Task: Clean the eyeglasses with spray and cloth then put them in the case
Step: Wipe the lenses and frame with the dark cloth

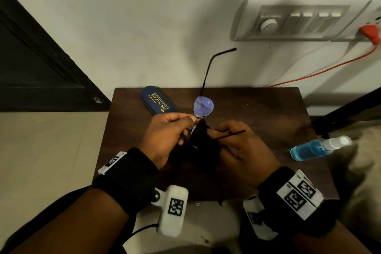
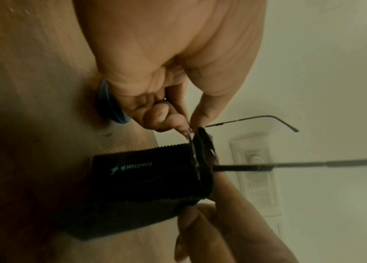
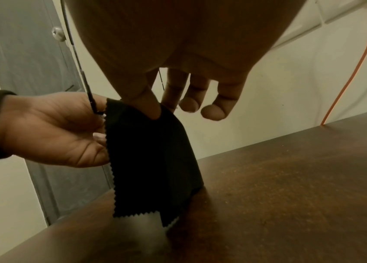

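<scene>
Above the brown table point(image 1: 257, 109) I hold thin black-framed eyeglasses point(image 1: 203, 107) upright. My left hand point(image 1: 190, 119) pinches the frame beside the bare, bluish lens, and one temple points up toward the wall. My right hand point(image 1: 214, 132) pinches a black cloth point(image 1: 201, 138) folded over the other lens, which is hidden. The second temple sticks out over my right fingers. In the left wrist view the cloth point(image 2: 146, 170) wraps the lens edge under my left fingertips point(image 2: 187, 128). In the right wrist view thumb and forefinger grip the cloth point(image 3: 153, 151). The blue case point(image 1: 157, 100) lies shut at the table's back left.
A spray bottle point(image 1: 317, 148) with blue liquid lies on its side at the table's right edge. A switch panel point(image 1: 299, 20) with a red plug and cable point(image 1: 329, 68) is on the wall behind. A dark door point(image 1: 31, 57) stands to the left.
</scene>
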